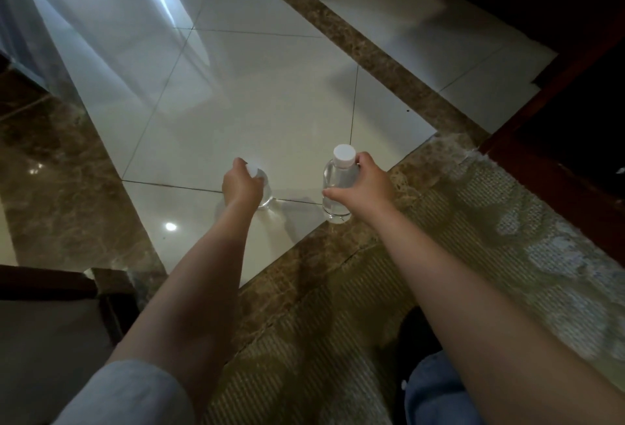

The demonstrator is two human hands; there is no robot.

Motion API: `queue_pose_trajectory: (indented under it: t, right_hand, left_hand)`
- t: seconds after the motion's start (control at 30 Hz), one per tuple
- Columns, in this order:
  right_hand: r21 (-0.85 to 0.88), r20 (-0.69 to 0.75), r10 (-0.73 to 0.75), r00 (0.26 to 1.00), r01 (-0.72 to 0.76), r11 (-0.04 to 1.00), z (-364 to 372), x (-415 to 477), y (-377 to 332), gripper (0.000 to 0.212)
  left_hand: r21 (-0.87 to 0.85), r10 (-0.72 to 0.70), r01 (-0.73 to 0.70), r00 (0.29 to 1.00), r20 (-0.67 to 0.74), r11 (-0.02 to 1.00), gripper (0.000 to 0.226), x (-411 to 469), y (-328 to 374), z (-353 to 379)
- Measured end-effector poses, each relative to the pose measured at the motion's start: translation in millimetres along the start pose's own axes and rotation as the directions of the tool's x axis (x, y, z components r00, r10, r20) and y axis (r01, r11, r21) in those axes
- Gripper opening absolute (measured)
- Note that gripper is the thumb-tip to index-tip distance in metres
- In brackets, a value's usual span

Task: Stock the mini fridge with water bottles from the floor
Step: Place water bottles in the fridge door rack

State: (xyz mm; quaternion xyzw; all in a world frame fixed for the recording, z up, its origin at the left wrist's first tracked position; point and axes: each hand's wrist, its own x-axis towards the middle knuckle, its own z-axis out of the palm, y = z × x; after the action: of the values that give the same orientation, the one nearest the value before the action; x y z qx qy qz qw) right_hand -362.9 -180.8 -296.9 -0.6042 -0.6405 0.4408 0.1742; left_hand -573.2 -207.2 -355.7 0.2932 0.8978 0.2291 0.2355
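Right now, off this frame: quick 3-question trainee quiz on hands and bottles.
1. Fill in: the right hand grips the right bottle, whose cap is ___.
2. The left hand holds: A) nothing B) the left bottle C) a cloth.
3. True or false: the right bottle lies on its side.
Key: 1 white; 2 B; 3 false.

Mid-frame, the left grip (241, 184) holds the left bottle (266, 195), the right grip (370, 181) the right bottle (337, 184), both upright on the floor (270, 103).
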Motion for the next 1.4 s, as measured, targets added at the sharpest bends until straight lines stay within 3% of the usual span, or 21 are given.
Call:
queue_pose_trajectory:
  t: [0.1,0.37,0.73,1.1,1.4]
  right_hand:
    - [-0.004,-0.018,-0.008,1.0,0.008,1.0,-11,-5,-3,0.059]
    - [-0.086,-0.122,-0.029,0.992,0.018,0.996,-73,-34,-19,0.06]
    - [-0.081,-0.366,-0.021,0.93,-0.009,0.997,-195,-105,-16,0.067]
    - [0.023,-0.622,0.025,0.783,-0.014,1.0,-303,-189,23,0.058]
    - [0.16,-0.756,0.161,0.635,-0.06,0.985,-376,-265,87,0.063]
  left_hand:
    - [-0.041,0.039,-0.037,0.997,0.06,0.998,0.034,-14,9,-5]
    - [-0.175,0.311,-0.279,0.931,0.193,0.944,0.031,-77,71,-32]
    - [-0.286,0.644,-0.587,0.742,0.187,0.758,0.032,-180,178,-51]
    - [-0.337,0.829,-0.76,0.536,0.16,0.556,0.034,-296,270,-32]
    - [-0.407,0.925,-0.831,0.323,0.201,0.379,0.03,-408,327,12]
